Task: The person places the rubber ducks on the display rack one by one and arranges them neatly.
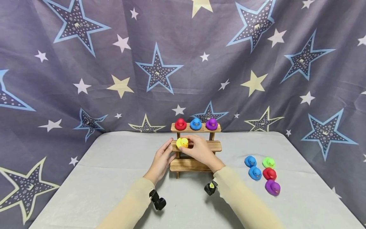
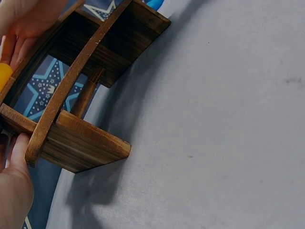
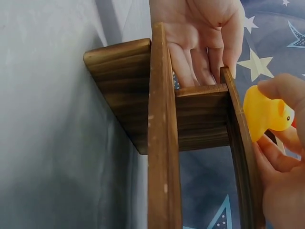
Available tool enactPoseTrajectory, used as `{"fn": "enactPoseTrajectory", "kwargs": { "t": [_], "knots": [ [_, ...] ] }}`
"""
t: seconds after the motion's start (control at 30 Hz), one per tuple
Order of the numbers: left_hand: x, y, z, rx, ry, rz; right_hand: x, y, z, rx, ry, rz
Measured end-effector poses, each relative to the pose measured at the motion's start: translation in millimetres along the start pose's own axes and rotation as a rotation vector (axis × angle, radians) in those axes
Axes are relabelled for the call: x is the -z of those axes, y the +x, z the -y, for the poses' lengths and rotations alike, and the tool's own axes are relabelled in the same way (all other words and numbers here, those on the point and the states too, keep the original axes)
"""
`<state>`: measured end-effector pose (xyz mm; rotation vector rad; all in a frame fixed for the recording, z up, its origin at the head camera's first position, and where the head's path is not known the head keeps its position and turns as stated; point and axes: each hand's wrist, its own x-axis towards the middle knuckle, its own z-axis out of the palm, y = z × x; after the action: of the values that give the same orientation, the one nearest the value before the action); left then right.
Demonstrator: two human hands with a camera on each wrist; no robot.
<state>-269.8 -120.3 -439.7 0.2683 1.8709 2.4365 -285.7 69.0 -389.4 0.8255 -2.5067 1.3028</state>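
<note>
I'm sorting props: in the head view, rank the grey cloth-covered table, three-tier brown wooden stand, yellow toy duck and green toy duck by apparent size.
1. Table
2. Wooden stand
Unranked: yellow duck, green duck; they look alike.

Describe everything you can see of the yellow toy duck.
The yellow toy duck has a smooth, rubbery-looking body and a rounded head with a small dark eye in the right wrist view. It is upright, pinched in the right hand, at the left end of the middle wooden shelf. Whether its base fully rests there is unclear.
</note>
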Motion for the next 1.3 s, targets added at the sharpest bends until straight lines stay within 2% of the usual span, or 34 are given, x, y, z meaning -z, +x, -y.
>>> {"fn": "enactPoseTrajectory", "kwargs": {
  "t": [0.27,0.5,0.97,1.3],
  "knots": [
    [-1.1,-0.6,0.3,-0.001,-0.001,0.003,-6.5,-1.2,-2.1,-0.019,-0.051,-0.042],
    [-0.8,0.4,0.3,-0.001,-0.003,-0.001,-9.1,0.3,-1.3,-0.027,-0.02,-0.059],
    [-1.6,-0.1,0.5,0.0,-0.01,-0.007,-10.9,1.4,3.2,-0.09,-0.11,-0.044],
    [-2.1,-0.4,0.7,0.005,-0.018,-0.011,-11.0,2.0,6.4,-0.095,-0.111,-0.056]
  ]
}}
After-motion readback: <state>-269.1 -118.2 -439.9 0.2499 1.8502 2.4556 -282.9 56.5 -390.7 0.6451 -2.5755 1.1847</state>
